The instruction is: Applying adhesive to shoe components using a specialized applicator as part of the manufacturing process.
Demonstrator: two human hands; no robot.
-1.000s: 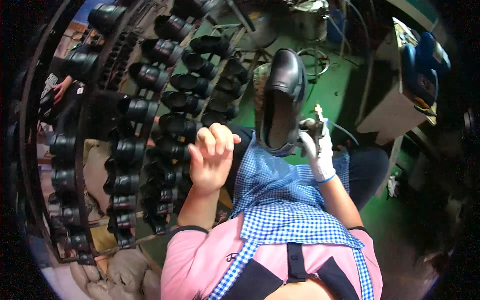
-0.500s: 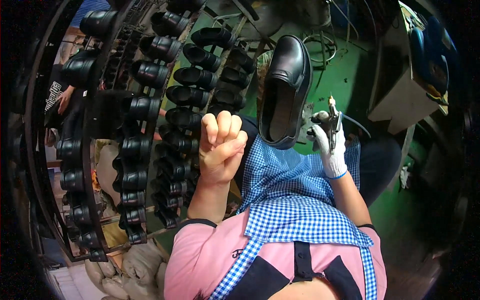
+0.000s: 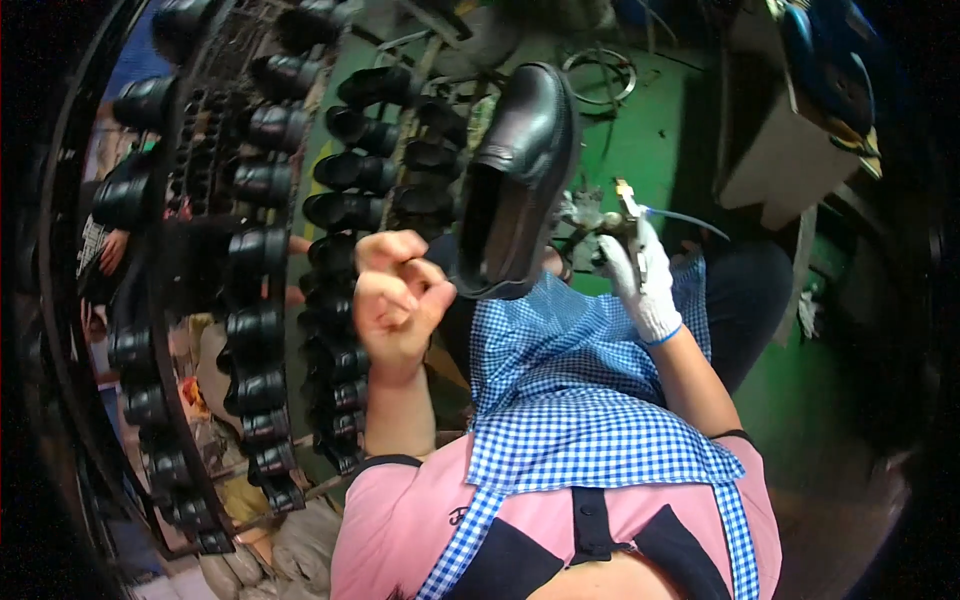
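Observation:
My bare left hand (image 3: 400, 305) is curled, with thumb and fingertips bent together and a little blurred. It is close beside the heel end of a black slip-on shoe (image 3: 515, 145); I cannot make out anything inside the fingers. The shoe stands toe away from me, its opening facing up, and what holds it up is hidden. To the right of the shoe, my right hand (image 3: 645, 285), in a white knitted glove, is closed around a small spray gun (image 3: 640, 225). A brass nozzle tips the gun, and a thin blue hose runs off to the right.
Tall racks (image 3: 165, 350) of black shoes fill the left side. Someone else's hand (image 3: 113, 252) shows behind them. Filled sacks (image 3: 300, 550) lie at lower left. A pale box-like stand (image 3: 790, 150) with blue items on it is at upper right, over a green floor (image 3: 690, 150).
The view has shifted, so racks, shoe and hands all appear further left. My left hand's fingers have loosened a little and come closer to the shoe's heel. The right hand still grips the spray gun.

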